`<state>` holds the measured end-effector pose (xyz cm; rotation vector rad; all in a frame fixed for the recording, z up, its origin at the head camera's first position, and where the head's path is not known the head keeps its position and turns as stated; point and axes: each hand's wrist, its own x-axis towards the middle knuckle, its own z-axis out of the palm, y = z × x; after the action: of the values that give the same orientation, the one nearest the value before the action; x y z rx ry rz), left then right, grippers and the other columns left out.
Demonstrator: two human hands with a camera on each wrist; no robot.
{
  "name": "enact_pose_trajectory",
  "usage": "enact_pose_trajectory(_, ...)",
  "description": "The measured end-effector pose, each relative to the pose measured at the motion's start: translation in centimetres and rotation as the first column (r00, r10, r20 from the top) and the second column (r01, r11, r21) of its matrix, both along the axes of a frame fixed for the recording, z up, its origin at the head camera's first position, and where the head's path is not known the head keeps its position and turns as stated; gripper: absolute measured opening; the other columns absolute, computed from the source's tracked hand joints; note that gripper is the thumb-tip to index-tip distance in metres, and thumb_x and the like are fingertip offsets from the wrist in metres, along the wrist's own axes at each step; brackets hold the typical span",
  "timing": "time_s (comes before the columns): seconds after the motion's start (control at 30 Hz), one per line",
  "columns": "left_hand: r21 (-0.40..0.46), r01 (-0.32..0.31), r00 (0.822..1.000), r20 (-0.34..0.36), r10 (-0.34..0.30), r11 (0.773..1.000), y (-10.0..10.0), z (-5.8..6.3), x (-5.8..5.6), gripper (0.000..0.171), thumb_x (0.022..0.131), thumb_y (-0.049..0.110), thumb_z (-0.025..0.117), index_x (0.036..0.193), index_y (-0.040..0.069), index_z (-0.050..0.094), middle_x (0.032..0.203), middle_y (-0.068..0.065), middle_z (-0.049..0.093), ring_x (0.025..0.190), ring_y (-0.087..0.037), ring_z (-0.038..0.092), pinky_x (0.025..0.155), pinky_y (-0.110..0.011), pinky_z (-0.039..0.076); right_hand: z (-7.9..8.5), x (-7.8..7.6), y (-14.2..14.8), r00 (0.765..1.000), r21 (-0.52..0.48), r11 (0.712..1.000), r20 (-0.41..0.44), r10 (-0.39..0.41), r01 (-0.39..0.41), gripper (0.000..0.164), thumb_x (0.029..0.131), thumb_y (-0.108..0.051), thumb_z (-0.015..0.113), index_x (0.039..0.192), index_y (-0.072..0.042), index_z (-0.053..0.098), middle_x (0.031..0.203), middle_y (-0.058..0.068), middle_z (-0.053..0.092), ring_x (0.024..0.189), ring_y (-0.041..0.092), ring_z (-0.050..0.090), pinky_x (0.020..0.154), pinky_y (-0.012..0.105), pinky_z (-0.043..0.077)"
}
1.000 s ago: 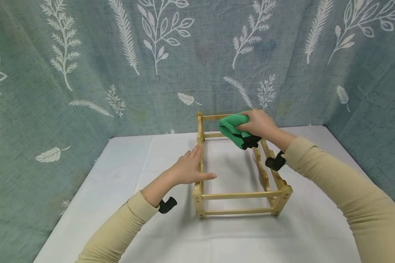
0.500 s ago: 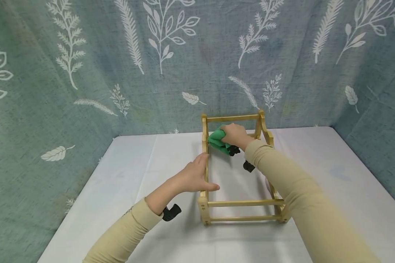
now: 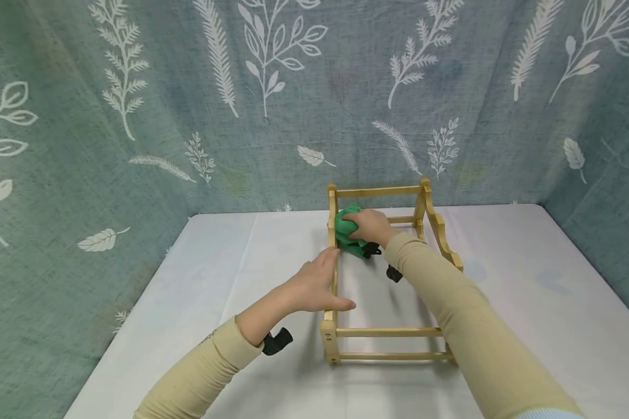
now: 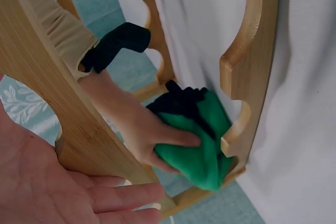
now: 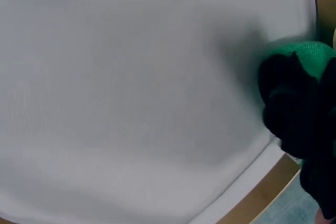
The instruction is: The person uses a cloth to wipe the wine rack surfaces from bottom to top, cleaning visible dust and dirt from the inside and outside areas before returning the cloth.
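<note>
A wooden rack [image 3: 388,332] with scalloped side rails stands on the white table. Inside its far left corner my right hand [image 3: 373,226] grips a bunched green cloth [image 3: 347,227] with black trim, against the left side. The left wrist view shows the thumb and fingers of that hand pressed into the cloth [image 4: 197,156] beside the lower scalloped rail [image 4: 252,61]. My left hand [image 3: 315,286] rests along the upper left rail, fingers straight and thumb stretched inward. Black trim hides much of the cloth [image 5: 310,56] in the right wrist view.
A grey-green curtain [image 3: 346,116] with white leaf prints hangs behind the table and along both sides. White cloth covers the table [image 3: 230,267], showing to the left and right of the rack. Small black wrist devices [image 3: 278,341] sit below both sleeves.
My right hand has carried the green cloth from above the rack's far right part down to the inside of its left side. The left hand stays at the left rail.
</note>
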<state>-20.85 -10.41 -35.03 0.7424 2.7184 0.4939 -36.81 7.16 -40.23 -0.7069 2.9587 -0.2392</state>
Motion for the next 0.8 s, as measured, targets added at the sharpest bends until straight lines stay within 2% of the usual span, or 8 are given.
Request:
enact_pose_trajectory(0.23,-0.009,0.010,1.000,-0.013,-0.011,1.000,0.1,0.1,0.0,0.106,0.075,0.053,0.067,0.146,0.001,0.008,0.151,-0.017,0.013,0.131,-0.036,0.031,0.106,-0.052,0.025,0.5,-0.2,2.1,1.000,0.112,0.994,0.011,0.007,-0.008,0.053,0.084,-0.026,0.067,0.134,-0.023,0.049,0.124,0.014,0.057,0.107,0.030,0.056,0.081,0.044,0.050)
enact_pose_trajectory(0.43,-0.012,0.007,1.000,-0.015,-0.007,1.000,0.2,0.2,0.1,0.105,0.075,0.052,0.066,0.146,0.000,0.009,0.151,-0.017,0.013,0.133,-0.035,0.028,0.106,-0.052,0.025,1.7,-0.3,4.3,0.997,0.202,0.977,0.041,0.059,-0.066,0.047,0.086,-0.019,0.065,0.131,-0.020,0.053,0.121,0.014,0.059,0.102,0.032,0.058,0.076,0.043,0.051)
enact_pose_trajectory(0.57,-0.025,0.006,1.000,-0.025,-0.006,1.000,0.3,0.2,0.1,0.105,0.076,0.052,0.066,0.146,-0.001,0.009,0.151,-0.018,0.013,0.135,-0.033,0.025,0.106,-0.053,0.024,2.6,-0.4,5.8,0.995,0.293,0.951,0.062,0.084,-0.099,0.046,0.085,-0.014,0.065,0.129,-0.020,0.055,0.119,0.013,0.059,0.101,0.032,0.058,0.073,0.042,0.051)
enact_pose_trajectory(0.7,-0.031,-0.001,1.000,-0.028,0.000,1.000,0.3,0.2,0.2,0.104,0.076,0.051,0.066,0.146,-0.001,0.009,0.151,-0.018,0.014,0.133,-0.035,0.028,0.105,-0.053,0.025,3.2,-0.2,7.1,0.996,0.408,0.909,0.046,0.076,-0.088,0.046,0.082,-0.009,0.067,0.126,-0.022,0.058,0.114,0.012,0.062,0.095,0.028,0.059,0.062,0.033,0.048)
enact_pose_trajectory(0.8,-0.035,0.000,1.000,-0.027,-0.001,0.999,0.3,0.2,0.2,0.104,0.076,0.051,0.066,0.146,-0.001,0.009,0.150,-0.019,0.014,0.132,-0.036,0.029,0.105,-0.053,0.025,3.4,-0.1,7.8,0.996,0.462,0.883,0.031,0.080,-0.086,0.046,0.082,-0.007,0.067,0.125,-0.022,0.059,0.112,0.012,0.063,0.090,0.027,0.061,0.059,0.030,0.048)
